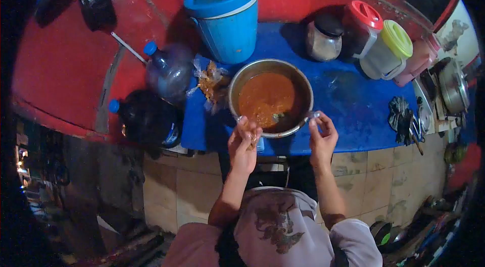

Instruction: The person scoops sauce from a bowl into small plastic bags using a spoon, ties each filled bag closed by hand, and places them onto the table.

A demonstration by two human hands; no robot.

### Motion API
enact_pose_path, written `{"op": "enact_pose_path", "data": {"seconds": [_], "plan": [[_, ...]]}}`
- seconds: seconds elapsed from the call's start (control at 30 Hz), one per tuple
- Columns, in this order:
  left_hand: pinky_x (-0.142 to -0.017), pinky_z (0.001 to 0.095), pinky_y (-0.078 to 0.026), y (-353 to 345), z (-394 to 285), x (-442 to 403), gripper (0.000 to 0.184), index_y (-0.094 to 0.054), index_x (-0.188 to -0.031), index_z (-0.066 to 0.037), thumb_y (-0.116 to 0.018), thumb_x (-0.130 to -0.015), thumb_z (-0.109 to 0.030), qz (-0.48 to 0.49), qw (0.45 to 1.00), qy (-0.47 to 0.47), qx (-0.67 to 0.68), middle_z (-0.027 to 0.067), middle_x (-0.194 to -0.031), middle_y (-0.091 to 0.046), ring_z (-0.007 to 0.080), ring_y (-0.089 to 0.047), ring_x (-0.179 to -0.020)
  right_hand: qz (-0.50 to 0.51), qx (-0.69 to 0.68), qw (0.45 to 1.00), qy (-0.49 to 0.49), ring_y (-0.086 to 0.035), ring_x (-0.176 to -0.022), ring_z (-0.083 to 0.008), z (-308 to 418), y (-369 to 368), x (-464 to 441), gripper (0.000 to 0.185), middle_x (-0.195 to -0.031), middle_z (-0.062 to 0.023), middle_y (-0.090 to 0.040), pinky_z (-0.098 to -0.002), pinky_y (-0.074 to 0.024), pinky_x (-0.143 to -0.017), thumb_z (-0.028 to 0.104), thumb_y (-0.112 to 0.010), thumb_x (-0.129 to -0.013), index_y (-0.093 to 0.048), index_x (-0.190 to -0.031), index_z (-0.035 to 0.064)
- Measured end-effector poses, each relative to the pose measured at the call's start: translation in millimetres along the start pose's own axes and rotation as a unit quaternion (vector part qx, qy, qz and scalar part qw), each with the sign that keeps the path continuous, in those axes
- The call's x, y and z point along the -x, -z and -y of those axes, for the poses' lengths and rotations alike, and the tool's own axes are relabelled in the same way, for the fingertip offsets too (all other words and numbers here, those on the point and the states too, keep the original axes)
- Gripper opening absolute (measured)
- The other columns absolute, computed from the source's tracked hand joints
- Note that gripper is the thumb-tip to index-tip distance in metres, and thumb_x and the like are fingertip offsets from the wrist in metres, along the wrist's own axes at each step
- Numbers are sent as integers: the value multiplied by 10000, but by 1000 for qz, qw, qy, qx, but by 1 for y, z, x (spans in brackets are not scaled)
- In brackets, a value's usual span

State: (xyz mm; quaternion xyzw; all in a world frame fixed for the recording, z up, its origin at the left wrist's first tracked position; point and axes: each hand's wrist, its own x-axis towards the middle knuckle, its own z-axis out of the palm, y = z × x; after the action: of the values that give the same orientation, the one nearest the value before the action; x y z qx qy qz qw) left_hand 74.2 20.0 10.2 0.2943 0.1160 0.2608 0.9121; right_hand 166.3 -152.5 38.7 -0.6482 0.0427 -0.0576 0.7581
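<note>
A round metal pot (233,96) of orange-red sauce (267,93) stands on the blue tabletop in front of me. A small greenish clump shows in the sauce near its lower edge. At the pot's near left side, my left hand (244,145) is closed, palm turned up, around something with a clear, shiny end and brownish patches; I cannot make out its kind. My right hand (322,141) pinches a small, shiny bit by the pot's right rim, too small to name. Left of the pot lies an opened clear plastic bag (209,81) with brown crumbly contents.
Behind the pot stands a blue lidded bucket (227,30). To the left are a large blue-capped bottle (171,75) and a dark one (149,118). A black-lidded jar (324,45) and several pitchers line the back right. Black cloth (399,113) lies by the table's right edge.
</note>
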Motion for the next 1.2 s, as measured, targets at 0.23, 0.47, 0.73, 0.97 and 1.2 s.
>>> {"op": "enact_pose_path", "data": {"seconds": [0.23, 0.47, 0.73, 0.97, 1.2], "plan": [[-845, 318, -481, -3, 11, 24, 411, -528, -1163, -53, -701, -819, -196, 114, 991, 52, 38, 25, -1083, -572, 195, -569, -1003, 328, 34, 927, -180, -457, -642, -22, 16, -1, 57, 123, -767, 54, -545, -174, -362, -547, 149, -609, -904, -620, -998, 69], [-750, 266, -511, 8, 1, 34, 118, -636, -905, -19, -689, -804, -49, 72, 951, 6, -300, 53, -948, -631, 143, -624, -857, 291, 46, 956, -3, -538, -717, -94, 15, -10, 53, 124, -765, -26, -592, -248, -430, -588, 119, -626, -872, -584, -849, 5], [-596, 210, -471, -21, -12, 49, 90, -634, -810, 15, -695, -794, -48, 104, 883, -89, -448, 50, -825, -659, 79, -595, -709, 347, 148, 909, 175, -591, -804, -240, 14, -13, 29, 125, -847, -122, -600, -325, -461, -737, 111, -642, -829, -593, -854, -1], [-611, 226, -454, -20, -16, 55, 132, -618, -952, 19, -592, -883, -91, 66, 872, -18, -485, 70, -854, -647, 85, -588, -708, 368, 110, 921, 60, -598, -679, -180, 26, -10, 48, 130, -773, -95, -634, -293, -472, -632, 104, -719, -779, -676, -858, 10], [-791, 405, -435, -16, 3, 71, 164, -531, -1047, 18, -465, -925, -70, 204, 799, -40, -565, 169, -963, -571, 320, -536, -907, 423, 132, 896, 29, -609, -624, -144, 50, -10, 29, 74, -698, -91, -639, -262, -471, -553, 66, -727, -770, -703, -820, 15]]}}
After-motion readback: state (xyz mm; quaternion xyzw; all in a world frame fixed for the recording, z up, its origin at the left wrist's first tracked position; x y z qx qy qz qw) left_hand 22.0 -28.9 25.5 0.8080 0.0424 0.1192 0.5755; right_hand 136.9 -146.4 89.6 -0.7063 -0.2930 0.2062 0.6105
